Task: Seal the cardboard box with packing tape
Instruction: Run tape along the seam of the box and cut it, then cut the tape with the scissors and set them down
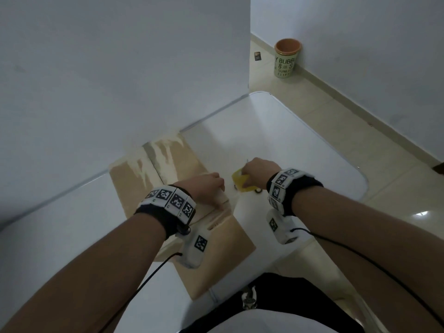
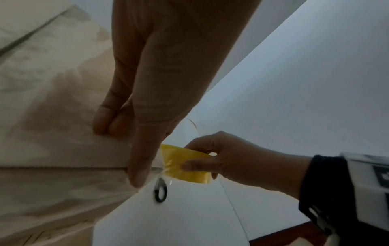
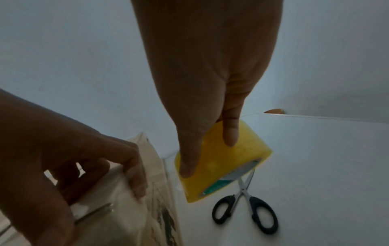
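A brown cardboard box [image 1: 168,169] lies closed on the white table [image 1: 300,145], against the wall. My left hand [image 1: 209,186] rests on its right edge, fingertips [image 2: 105,123] pressing the top and thumb [image 2: 139,166] straight down over the edge. Just right of the box my right hand [image 1: 259,171] grips a yellow roll of packing tape [image 3: 221,159], thumb and fingers curled around it. A short clear strip [image 2: 162,159] runs from the roll [image 2: 185,164] to the box edge beside my left thumb.
Black-handled scissors [image 3: 246,208] lie on the table right under the tape roll. A white wall stands directly behind the box. On the tiled floor beyond the table stands a printed cup-shaped bin [image 1: 287,58]. Cables hang from both wrists.
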Demonstrator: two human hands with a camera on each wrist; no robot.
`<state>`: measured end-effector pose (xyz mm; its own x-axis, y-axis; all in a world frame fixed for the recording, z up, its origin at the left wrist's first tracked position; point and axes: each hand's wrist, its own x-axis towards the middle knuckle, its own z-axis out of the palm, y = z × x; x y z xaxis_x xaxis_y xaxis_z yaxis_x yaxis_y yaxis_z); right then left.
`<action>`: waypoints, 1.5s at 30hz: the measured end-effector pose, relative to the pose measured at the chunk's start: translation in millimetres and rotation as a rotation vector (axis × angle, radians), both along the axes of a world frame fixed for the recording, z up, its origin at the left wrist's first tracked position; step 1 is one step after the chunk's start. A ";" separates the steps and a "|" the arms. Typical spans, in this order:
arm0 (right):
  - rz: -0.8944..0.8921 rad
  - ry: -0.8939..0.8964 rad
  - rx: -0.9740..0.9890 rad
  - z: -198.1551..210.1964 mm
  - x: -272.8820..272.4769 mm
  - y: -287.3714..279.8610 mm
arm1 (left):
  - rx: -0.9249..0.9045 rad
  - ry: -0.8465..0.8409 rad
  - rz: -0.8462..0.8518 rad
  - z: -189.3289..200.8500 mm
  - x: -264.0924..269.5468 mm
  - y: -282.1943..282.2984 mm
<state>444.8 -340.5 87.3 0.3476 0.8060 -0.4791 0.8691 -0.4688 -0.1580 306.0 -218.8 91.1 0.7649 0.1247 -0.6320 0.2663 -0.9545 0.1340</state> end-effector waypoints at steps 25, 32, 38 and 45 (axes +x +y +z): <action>-0.729 0.232 0.576 -31.9 64.9 -37.0 | -0.600 -0.001 0.566 -6.2 74.0 7.5; -0.558 0.385 0.195 -92.3 40.7 -17.4 | -0.778 -0.069 0.682 -7.6 69.8 12.1; -0.273 0.276 0.006 -130.9 27.3 3.6 | -0.807 -0.055 0.689 -6.3 70.0 10.9; -0.284 0.065 0.067 -136.5 35.6 -8.0 | -0.805 -0.044 0.697 -8.2 70.5 11.6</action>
<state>480.4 -348.5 -49.2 0.5342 0.7113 -0.4567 0.6918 -0.6784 -0.2475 376.6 -207.1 82.9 0.7103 0.1014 -0.6966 0.6989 -0.2196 0.6807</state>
